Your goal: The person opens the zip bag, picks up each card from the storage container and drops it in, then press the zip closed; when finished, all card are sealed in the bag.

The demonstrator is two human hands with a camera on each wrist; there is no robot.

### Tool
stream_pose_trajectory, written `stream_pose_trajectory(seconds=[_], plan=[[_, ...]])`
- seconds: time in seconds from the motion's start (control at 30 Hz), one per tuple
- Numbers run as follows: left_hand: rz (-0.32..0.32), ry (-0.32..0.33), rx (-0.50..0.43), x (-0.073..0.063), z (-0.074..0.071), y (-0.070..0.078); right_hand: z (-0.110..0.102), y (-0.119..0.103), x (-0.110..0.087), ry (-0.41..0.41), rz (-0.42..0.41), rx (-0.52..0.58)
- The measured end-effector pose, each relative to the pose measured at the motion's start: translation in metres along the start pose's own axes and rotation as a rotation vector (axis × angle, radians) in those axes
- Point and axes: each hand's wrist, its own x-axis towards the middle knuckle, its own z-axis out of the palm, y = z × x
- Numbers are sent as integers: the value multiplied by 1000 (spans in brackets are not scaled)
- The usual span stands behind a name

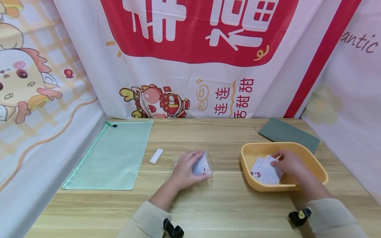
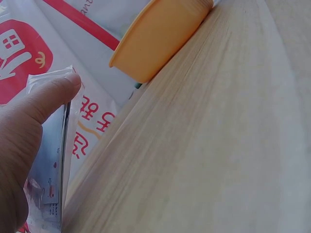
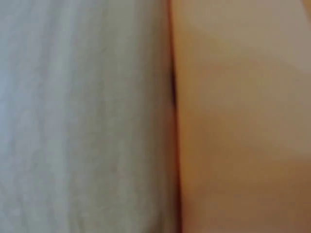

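Observation:
My left hand (image 1: 185, 170) grips a clear plastic pouch (image 1: 210, 162) with printed cards inside, above the middle of the table. In the left wrist view, the thumb lies over the upper edge of the pouch (image 2: 51, 160). On the right, my right hand (image 1: 289, 162) reaches into a yellow plastic basket (image 1: 312, 165) and pinches the edge of some white printed cards (image 1: 266, 172). The cards are fanned out inside the basket, with small pictures and lines of text. The right wrist view is blurred, filled by a sleeve and the basket's wall (image 3: 243, 121); no fingers show there.
A mint-green zip pouch (image 1: 110, 155) lies flat at the left. Between it and my left hand is a small white block (image 1: 156, 156). A dark green notebook (image 1: 290, 134) lies behind the basket. Printed cloths (image 1: 193, 72) hang along the table's back and sides.

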Motion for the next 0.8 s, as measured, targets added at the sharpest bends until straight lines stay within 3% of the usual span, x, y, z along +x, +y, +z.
stream_pose_trajectory(seconds=[0.3,0.6,0.8], plan=[[-2,-2,-3,-2,0,-1,-20,-7,-8,28,-92,62],[-2,-3,-6,-2,-1,0,-40,-20,-23,116,-112,102],[8,4,-3,-2,0,-1,-45,-31,-32,157,-138,195]])
